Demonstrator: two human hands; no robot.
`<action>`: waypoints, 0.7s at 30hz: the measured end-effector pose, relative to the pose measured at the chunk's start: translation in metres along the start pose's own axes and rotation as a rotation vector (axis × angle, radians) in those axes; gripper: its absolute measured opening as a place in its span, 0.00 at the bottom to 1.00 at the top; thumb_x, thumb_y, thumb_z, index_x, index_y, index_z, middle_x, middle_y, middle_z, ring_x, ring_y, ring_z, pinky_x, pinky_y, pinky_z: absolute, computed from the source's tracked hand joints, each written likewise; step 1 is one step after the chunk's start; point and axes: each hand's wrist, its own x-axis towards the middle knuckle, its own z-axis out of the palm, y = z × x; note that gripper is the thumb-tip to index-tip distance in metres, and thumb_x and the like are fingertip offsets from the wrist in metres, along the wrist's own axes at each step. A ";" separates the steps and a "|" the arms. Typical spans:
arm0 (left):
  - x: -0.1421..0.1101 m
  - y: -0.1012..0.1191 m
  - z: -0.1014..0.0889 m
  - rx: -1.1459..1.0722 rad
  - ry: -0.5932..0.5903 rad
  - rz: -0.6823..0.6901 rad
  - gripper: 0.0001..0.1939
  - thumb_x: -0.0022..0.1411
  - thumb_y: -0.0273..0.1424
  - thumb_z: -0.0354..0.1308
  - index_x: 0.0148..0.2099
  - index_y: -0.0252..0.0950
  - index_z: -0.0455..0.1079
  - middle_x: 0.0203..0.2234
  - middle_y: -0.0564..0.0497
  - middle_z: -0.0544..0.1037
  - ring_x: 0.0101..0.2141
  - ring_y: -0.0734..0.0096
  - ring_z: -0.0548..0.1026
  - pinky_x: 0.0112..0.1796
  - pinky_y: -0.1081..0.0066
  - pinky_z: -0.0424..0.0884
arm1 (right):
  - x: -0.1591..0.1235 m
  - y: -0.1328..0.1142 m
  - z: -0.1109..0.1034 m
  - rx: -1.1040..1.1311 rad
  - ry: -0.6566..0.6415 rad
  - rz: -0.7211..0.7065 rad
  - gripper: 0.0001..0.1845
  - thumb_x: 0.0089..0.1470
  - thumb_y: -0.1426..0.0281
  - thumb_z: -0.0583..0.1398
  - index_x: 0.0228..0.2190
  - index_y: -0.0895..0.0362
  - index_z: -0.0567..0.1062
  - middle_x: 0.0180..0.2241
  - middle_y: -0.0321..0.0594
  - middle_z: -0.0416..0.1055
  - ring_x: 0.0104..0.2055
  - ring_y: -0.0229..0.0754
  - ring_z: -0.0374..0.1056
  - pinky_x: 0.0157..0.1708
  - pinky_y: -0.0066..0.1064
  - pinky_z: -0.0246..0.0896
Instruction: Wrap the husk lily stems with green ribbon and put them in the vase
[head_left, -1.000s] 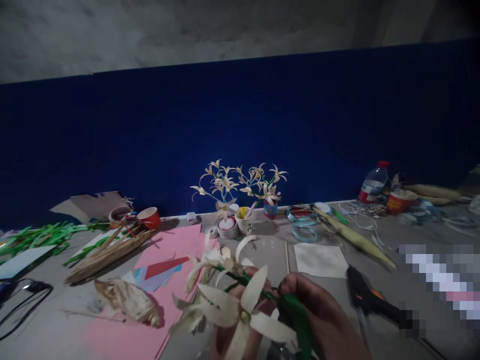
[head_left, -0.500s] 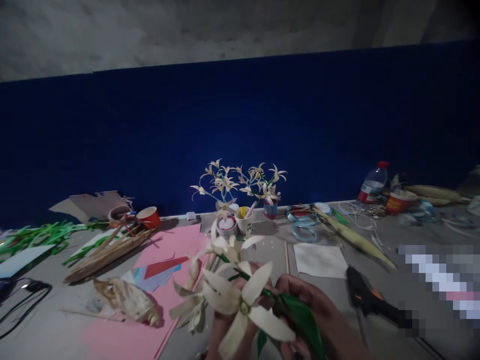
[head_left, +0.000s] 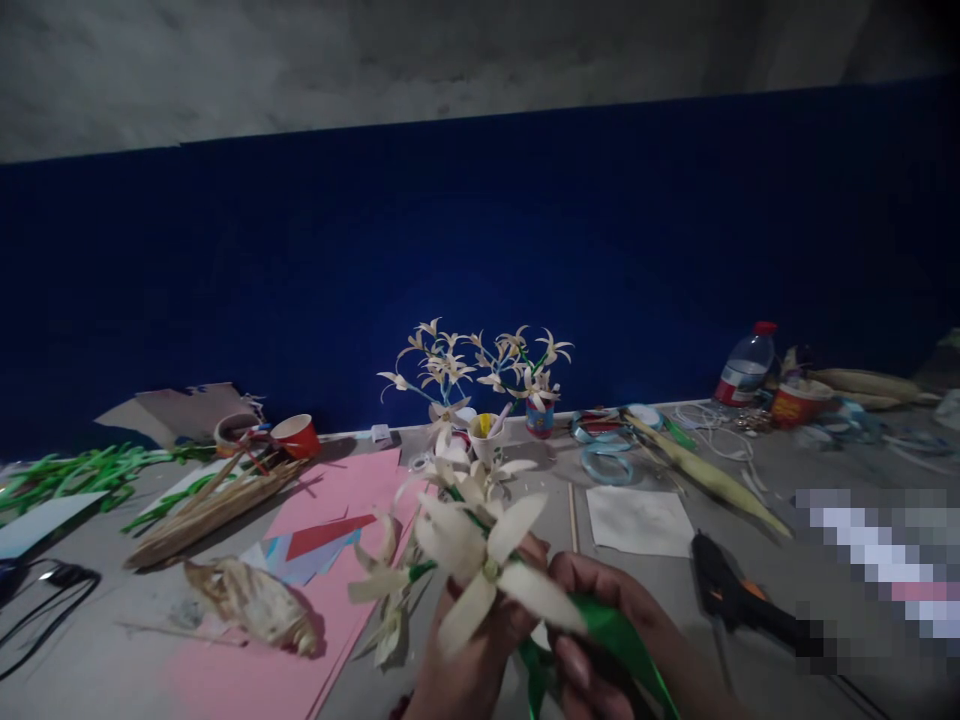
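Close in front of me is a spray of cream-white flowers (head_left: 491, 572) with long pointed petals, made of what looks like corn husk, on green-wrapped stems. My left hand (head_left: 472, 650) is closed around its stem, partly hidden behind the nearest bloom. My right hand (head_left: 611, 610) pinches a shiny green ribbon (head_left: 622, 645), which loops down past the fingers toward the bottom edge. Petals cover the spot where the ribbon meets the stem. More cream blooms (head_left: 386, 585) hang at the left of the spray.
A black glue gun (head_left: 739, 590) lies to the right, near a white paper square (head_left: 637, 520). Pink paper (head_left: 247, 670) and a dried husk (head_left: 259, 605) lie left. Behind stand finished flowers (head_left: 442, 365), a bottle (head_left: 750, 365) and a red cup (head_left: 296, 437).
The flower spray has tilted and shifted slightly up. My right hand has turned a little, and the green ribbon now shows a wider loop below the fingers.
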 end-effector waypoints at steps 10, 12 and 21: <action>-0.008 0.001 0.017 -0.066 0.198 -0.074 0.13 0.45 0.39 0.73 0.29 0.38 0.75 0.28 0.51 0.78 0.34 0.66 0.75 0.35 0.73 0.69 | -0.008 -0.001 -0.001 -0.207 0.229 -0.135 0.21 0.42 0.58 0.72 0.24 0.57 0.68 0.14 0.29 0.70 0.14 0.30 0.65 0.13 0.16 0.53; -0.010 -0.001 0.018 -0.044 0.243 -0.059 0.14 0.46 0.39 0.72 0.31 0.37 0.75 0.29 0.50 0.79 0.38 0.62 0.75 0.39 0.70 0.70 | -0.008 0.000 -0.002 -0.221 0.254 -0.162 0.22 0.40 0.56 0.72 0.24 0.58 0.69 0.14 0.30 0.71 0.15 0.31 0.66 0.13 0.16 0.52; -0.008 -0.008 0.016 0.002 0.141 -0.040 0.15 0.53 0.43 0.66 0.31 0.36 0.72 0.26 0.52 0.74 0.31 0.66 0.71 0.33 0.70 0.68 | 0.000 0.014 -0.010 0.054 0.193 -0.028 0.19 0.40 0.60 0.73 0.22 0.57 0.72 0.11 0.28 0.66 0.10 0.28 0.57 0.15 0.22 0.61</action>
